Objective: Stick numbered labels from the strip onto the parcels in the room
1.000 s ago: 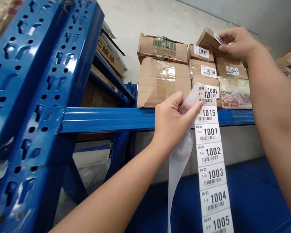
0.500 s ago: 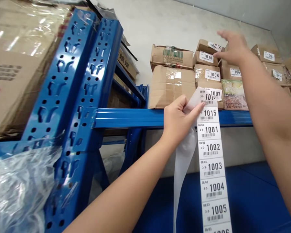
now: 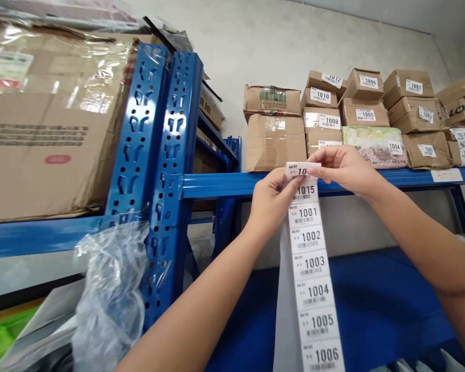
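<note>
A long strip of white barcode labels (image 3: 309, 237) hangs down in front of me, printed with numbers such as 1015 and 1001 to 1006. Near its top, my left hand (image 3: 272, 199) pinches the strip between thumb and fingers. My right hand (image 3: 343, 168) has its thumb and fingertips closed on the top label, at the strip's right edge. Behind the hands, stacked cardboard boxes carry similar stickers, among them the box marked 1008 (image 3: 322, 120) and the box marked 1010 (image 3: 320, 96). Two boxes at the left of the row, including a large plain one (image 3: 276, 147), show no number sticker.
A blue shelf beam (image 3: 220, 186) runs under the boxes. Blue perforated uprights (image 3: 176, 134) stand to the left, beside a big plastic-wrapped carton (image 3: 50, 139). Clear crumpled plastic (image 3: 108, 289) hangs at lower left. A green-and-pink pack (image 3: 374, 144) labelled 1004 sits among the boxes.
My right hand has come down from the upper boxes to the top of the label strip. The view has turned slightly, showing more of the left carton and the right-hand boxes.
</note>
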Demonstrator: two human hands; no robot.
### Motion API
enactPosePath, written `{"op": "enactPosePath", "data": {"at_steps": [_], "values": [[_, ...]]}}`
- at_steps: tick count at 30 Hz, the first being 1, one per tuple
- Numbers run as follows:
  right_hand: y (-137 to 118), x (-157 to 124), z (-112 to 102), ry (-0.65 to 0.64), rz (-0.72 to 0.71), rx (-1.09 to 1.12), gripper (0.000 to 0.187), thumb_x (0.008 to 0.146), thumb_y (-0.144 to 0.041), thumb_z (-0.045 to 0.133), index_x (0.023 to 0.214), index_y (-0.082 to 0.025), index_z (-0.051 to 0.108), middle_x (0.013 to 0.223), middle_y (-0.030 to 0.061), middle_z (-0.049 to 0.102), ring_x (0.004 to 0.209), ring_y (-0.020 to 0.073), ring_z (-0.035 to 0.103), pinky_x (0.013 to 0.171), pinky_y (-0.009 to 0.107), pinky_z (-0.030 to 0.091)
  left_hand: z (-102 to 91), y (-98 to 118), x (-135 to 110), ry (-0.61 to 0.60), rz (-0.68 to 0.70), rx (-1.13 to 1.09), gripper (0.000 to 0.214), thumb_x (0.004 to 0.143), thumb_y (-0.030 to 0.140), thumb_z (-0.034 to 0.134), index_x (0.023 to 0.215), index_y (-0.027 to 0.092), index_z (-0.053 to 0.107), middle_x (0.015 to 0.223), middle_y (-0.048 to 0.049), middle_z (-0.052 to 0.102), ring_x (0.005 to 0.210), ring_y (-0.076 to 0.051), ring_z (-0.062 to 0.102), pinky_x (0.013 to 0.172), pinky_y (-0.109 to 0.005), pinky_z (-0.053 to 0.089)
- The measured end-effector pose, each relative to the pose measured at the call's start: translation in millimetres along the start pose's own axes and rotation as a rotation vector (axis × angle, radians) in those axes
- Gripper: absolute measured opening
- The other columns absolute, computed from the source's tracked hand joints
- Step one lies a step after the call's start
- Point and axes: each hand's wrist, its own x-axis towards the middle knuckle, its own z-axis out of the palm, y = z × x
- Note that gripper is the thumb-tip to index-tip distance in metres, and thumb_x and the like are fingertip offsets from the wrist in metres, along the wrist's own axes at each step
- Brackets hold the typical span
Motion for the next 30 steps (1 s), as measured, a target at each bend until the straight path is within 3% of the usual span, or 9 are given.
{"op": "enactPosePath", "data": {"at_steps": [4,9,13,18,23,30], "values": [[5,5,19,0.159,-0.055,-0.038,0.037,0.068,-0.051,0.082,0.078,-0.019,0.067,0.075,0.0037,0.067,0.069,0.0159,0.061,0.060,0.030,0.051,-6.3,5,-2,0.031,-0.145,-0.061,0.012,0.083,0.031,0.062,0.084,0.021,0.068,0.069,-0.0011,0.066,0.057,-0.013,0.056,0.051,-0.024,0.043],[11,22,49,0.346,-0.155,-0.224,0.015,0.083,-0.034,0.071,0.077,-0.021,0.068,0.080,0.0030,0.069,0.074,0.0161,0.062,0.070,0.033,0.051,-15.3,1,-1,0.254,-0.266,0.084,0.032,0.081,0.039,0.067,0.061,0.020,0.051,0.056,0.0010,0.055,0.050,-0.010,0.046,0.044,-0.022,0.033],[12,41,61,0.386,-0.199,-0.322,0.010,0.082,-0.018,0.066,0.073,-0.021,0.068,0.081,0.0022,0.069,0.078,0.0170,0.062,0.076,0.034,0.050,-26.8,-3,-4,0.189,-0.331,-0.040,0.028,0.079,0.043,0.070,0.071,0.020,0.057,0.068,-0.0018,0.064,0.054,-0.012,0.053,0.047,-0.023,0.039],[12,51,65,0.440,-0.233,-0.433,0.013,0.084,-0.015,0.062,0.075,-0.022,0.068,0.083,0.0023,0.067,0.079,0.0178,0.061,0.078,0.036,0.049,-36.1,1,-8,0.127,-0.386,-0.123,0.023,0.082,0.039,0.066,0.071,0.020,0.059,0.067,-0.0025,0.066,0.054,-0.012,0.055,0.049,-0.024,0.043],[17,55,68,0.498,-0.254,-0.516,0.014,0.088,-0.017,0.059,0.077,-0.023,0.067,0.083,0.0024,0.065,0.079,0.0181,0.059,0.079,0.036,0.048,-40.0,4,-12,0.084,-0.386,-0.109,0.026,0.089,0.038,0.055,0.069,0.021,0.059,0.064,-0.0020,0.064,0.054,-0.013,0.055,0.050,-0.025,0.042],[21,71,55,0.529,-0.230,-0.681,0.006,0.090,-0.019,0.060,0.088,-0.022,0.065,0.090,0.0066,0.059,0.084,0.0219,0.059,0.081,0.040,0.051,-46.7,4,-25,0.121,-0.201,0.194,0.040,0.089,0.042,0.056,0.056,0.021,0.046,0.056,-0.0004,0.056,0.052,-0.013,0.046,0.047,-0.025,0.032]]}}
